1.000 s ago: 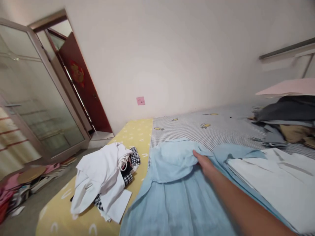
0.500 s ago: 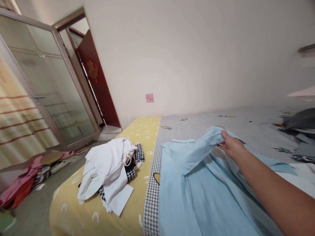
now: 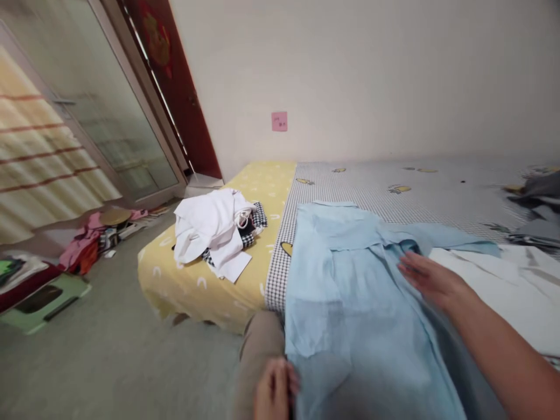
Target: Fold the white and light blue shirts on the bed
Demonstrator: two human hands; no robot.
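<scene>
A light blue shirt (image 3: 350, 291) lies spread on the bed, its collar toward the wall and its hem hanging over the near edge. My right hand (image 3: 431, 280) lies flat on the shirt's right side with the fingers stretched out and nothing in them. At the bottom of the view, beside my knee (image 3: 260, 344), my left hand (image 3: 273, 389) has its fingers together on the shirt's lower left edge. The picture is blurred there.
A heap of white and checked clothes (image 3: 216, 227) sits on the yellow sheet (image 3: 196, 286) at the bed's left end. A white garment (image 3: 503, 291) lies right of the shirt, with dark clothes (image 3: 540, 192) at far right. Clutter (image 3: 83, 251) lines the floor by the glass door (image 3: 105, 122).
My right hand has let go of the raised shirt part, which now lies down, and rests flat on it. The view has tilted down, and my left hand and knee have come into sight.
</scene>
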